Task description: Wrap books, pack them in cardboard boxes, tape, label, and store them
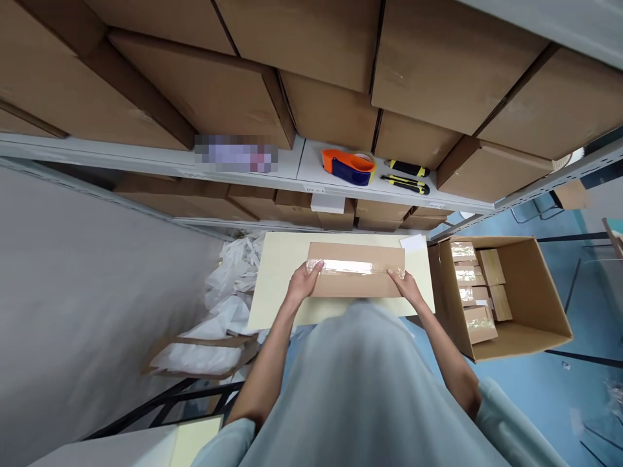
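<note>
A long, flat cardboard box (356, 287) lies across the pale yellow tabletop (280, 272), with clear tape running along its middle. My left hand (305, 281) grips its left end, the thumb on top over the tape. At the right end my right hand (405, 285) holds it the same way, thumb on the tape. The fingers under the box are hidden. A white slip of paper (413, 242) lies at the table's back right corner.
An orange and blue tape dispenser (348, 167) and two yellow-black cutters (407, 168) lie on the shelf ahead, before large cartons (331, 117). Right of the table, an open carton (528, 285) holds several small taped boxes (479, 323). White plastic wrap (233, 272) is heaped on the left.
</note>
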{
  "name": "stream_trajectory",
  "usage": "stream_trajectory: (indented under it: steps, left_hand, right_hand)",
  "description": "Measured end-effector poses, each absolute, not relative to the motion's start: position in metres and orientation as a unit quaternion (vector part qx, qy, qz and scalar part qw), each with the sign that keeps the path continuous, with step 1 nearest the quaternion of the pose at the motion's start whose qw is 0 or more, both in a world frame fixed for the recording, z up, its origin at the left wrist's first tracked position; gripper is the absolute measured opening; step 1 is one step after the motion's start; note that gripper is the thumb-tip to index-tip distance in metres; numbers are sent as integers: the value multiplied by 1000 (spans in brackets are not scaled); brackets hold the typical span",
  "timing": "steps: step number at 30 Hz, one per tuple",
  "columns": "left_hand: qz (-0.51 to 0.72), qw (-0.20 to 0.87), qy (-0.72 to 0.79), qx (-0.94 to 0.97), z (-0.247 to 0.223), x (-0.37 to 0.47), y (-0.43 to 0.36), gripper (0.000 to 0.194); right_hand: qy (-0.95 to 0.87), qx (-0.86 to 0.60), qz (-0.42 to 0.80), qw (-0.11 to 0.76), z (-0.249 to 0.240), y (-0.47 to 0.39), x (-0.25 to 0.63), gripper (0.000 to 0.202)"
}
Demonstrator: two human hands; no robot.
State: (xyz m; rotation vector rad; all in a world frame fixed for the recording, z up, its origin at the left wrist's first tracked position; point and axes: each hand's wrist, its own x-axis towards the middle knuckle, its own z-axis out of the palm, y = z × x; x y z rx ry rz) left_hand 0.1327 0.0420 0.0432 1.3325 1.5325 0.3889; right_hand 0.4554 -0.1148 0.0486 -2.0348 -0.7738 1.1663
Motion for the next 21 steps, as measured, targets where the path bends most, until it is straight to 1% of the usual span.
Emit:
stream_trajectory:
  steps: [3,5,8,11,14,16,19,21]
  left_hand:
    - [199,523,607,564,49,114,33,70]
    - [213,534,595,561,46,98,24,81]
    - [215,558,586,547,27,79,8,86]
    - [206,574,589,530,1,72,-11,89]
    - [195,589,582,525,-21,74,-30,97]
    - [189,600,576,522,-29,78,-40,95]
    - [190,609,594,490,-36,83,-49,78]
    - [191,604,607,479,-41,84,-50,70]
  right_hand:
    - [-349,-766,433,322,57,-126,454,62]
    - [-375,-748,425,345,56,-135,453,60]
    - [-398,-732,409,371,41,-147,453,64]
    - [-382,-744,429,342,16,-158,451,69]
    - [-359,-738,488,298,-4,-171,445,81]
    - [-345,-729,520,283,-13,-179,439,88]
    - [-320,-736,520,291,-22,-187,428,84]
    - [-314,-744,507,300,-27,-190,423,83]
